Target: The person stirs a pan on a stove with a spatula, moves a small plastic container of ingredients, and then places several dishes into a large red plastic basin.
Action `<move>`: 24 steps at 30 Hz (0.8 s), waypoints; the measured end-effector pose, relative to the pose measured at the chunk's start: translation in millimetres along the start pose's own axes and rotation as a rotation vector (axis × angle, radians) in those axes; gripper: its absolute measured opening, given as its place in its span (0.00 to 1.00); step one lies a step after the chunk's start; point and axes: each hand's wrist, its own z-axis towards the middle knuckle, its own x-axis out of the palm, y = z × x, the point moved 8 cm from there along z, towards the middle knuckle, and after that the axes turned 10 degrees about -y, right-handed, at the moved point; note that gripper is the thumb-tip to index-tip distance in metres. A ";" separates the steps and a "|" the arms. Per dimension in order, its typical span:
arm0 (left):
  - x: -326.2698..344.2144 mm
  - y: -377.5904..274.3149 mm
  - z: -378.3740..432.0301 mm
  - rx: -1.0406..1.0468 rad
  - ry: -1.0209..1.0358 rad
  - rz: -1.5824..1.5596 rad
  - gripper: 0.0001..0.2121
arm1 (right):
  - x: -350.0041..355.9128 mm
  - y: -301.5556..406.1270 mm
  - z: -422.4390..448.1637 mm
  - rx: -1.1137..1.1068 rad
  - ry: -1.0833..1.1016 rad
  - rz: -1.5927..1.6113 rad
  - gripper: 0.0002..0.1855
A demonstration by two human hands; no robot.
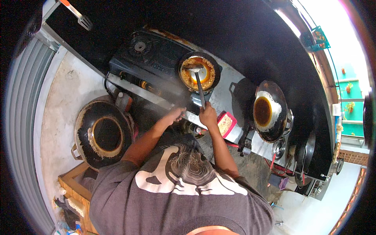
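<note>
My right hand (208,116) grips the dark handle of a wok spatula (199,85). The spatula's broad blade lies inside a black wok (216,70) on the right part of a gas stove. Around the wok's inner wall lie small browned pieces of food (206,83), with a brownish, shiny liquid about the pale middle. Close to the front edge of the stove is my left hand (175,115), its fingers curled; whether they touch or hold anything is hard to see. A pink tray (234,121) of pale chopped food stands on the counter beside my right wrist.
The stove's left burner (140,46) carries no pan. A large blackened wok (85,138) leans by the wall at left. Another wok (270,129) stands to the right near a lid (278,149). A slotted turner (84,22) hangs at upper left.
</note>
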 end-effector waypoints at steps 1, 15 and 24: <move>-1.1 10.0 11.2 -0.023 0.012 -0.003 0.09 | 2.3 0.8 1.7 -0.043 -0.016 0.021 0.15; -0.1 -0.1 -0.7 -0.005 -0.022 0.004 0.12 | -4.4 -9.4 -2.5 0.030 -0.006 0.036 0.17; -6.2 7.5 3.5 -0.017 0.004 -0.037 0.09 | -22.1 1.1 -8.2 0.034 -0.027 0.045 0.16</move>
